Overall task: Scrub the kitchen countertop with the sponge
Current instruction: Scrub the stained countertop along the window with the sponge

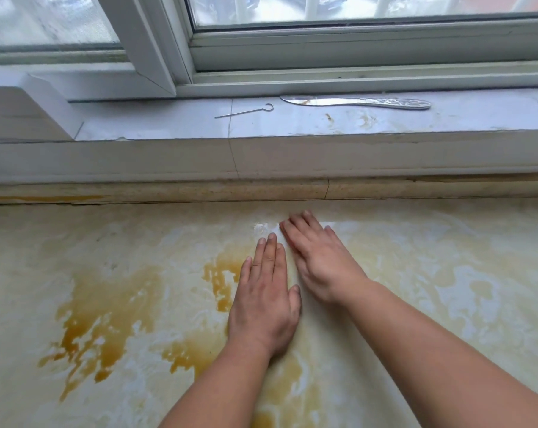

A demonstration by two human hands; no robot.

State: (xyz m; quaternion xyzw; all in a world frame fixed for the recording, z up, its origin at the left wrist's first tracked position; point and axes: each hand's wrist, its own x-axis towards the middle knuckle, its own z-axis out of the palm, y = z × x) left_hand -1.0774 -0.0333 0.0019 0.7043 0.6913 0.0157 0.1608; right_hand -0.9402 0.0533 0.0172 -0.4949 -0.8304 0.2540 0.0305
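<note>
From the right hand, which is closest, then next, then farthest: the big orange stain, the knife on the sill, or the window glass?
Seen from the head camera, starting at the right hand:
1. Big orange stain, on the countertop, off to the left past the left hand.
2. Knife, lying on the sill, ahead and slightly right.
3. Window glass, above and behind the sill.

Both hands lay flat on the surface (416, 257), left hand (266, 299) just beside right hand (318, 257). Behind them, on the windowsill (446, 118), a hook (246, 111) lay left of a knife (357, 102).
</note>
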